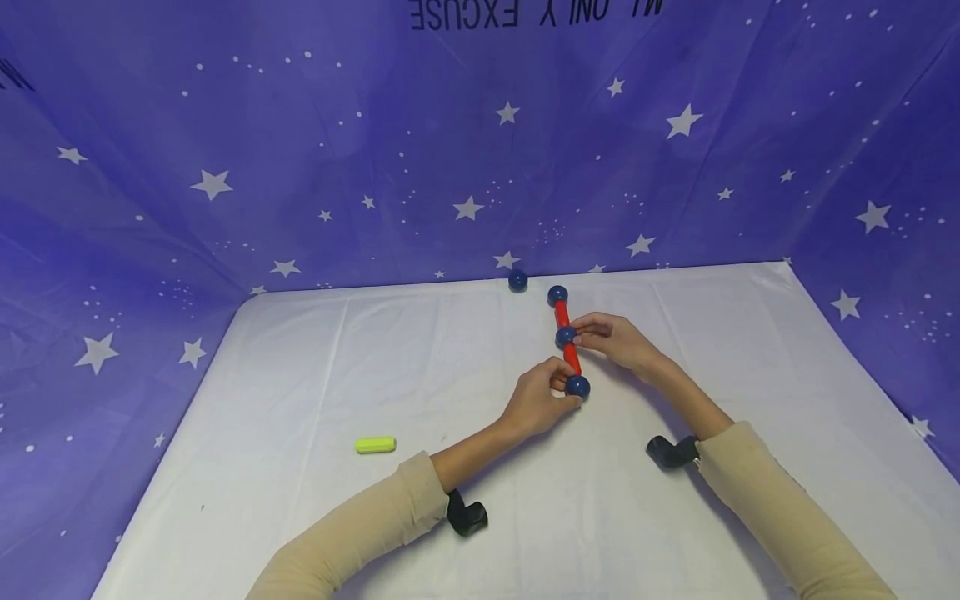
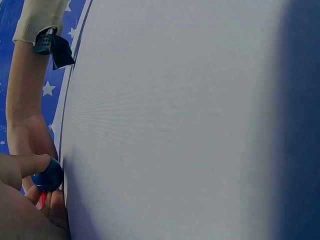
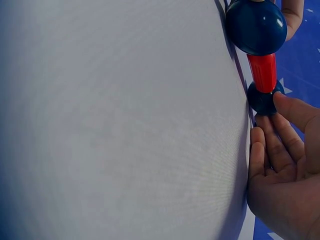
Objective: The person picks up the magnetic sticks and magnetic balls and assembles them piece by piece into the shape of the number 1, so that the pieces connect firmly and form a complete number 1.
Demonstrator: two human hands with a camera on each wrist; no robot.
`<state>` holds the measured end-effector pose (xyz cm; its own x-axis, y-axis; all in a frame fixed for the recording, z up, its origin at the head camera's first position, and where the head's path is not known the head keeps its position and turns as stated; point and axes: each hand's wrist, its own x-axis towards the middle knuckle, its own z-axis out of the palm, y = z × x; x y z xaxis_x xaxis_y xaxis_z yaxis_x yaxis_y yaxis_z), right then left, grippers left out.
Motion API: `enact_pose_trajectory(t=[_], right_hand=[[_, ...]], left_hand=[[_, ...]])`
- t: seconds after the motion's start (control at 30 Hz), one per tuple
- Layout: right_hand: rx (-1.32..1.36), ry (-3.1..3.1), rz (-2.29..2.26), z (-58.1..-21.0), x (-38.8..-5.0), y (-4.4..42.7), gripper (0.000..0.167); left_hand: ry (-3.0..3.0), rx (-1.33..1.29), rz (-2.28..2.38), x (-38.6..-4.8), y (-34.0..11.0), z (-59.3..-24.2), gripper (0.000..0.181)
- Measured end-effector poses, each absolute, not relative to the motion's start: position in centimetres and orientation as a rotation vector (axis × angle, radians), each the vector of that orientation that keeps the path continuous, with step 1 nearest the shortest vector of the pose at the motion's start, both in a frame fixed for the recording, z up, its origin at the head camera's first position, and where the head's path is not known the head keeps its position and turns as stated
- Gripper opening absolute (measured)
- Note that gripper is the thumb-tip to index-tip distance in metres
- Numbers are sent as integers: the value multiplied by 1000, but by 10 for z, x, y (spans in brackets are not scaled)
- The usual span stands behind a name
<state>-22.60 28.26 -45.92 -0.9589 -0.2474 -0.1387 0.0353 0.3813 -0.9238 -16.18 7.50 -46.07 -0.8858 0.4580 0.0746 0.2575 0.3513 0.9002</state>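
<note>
Three dark blue balls joined by two red rods form a straight chain on the white table. My left hand pinches the near ball between thumb and fingers; the left wrist view shows the thumb on that ball. At the middle ball, my right hand grips with thumb and fingertips. One red rod lies between the two hands, and the other red rod runs on to the far ball. In the right wrist view the thumb presses the middle ball.
A loose blue ball sits at the table's back edge, left of the chain. A yellow rod lies on the white table to the left. Behind stands a purple starry cloth. Black wrist cameras hang by both sleeves.
</note>
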Motion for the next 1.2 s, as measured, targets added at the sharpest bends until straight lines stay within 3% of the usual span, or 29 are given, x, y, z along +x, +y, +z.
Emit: enact_pose_trajectory(t=[1.2], right_hand=[[-175, 2385, -1619, -458, -226, 281, 34]], left_hand=[[2422, 670, 1536, -162, 76, -457, 33]])
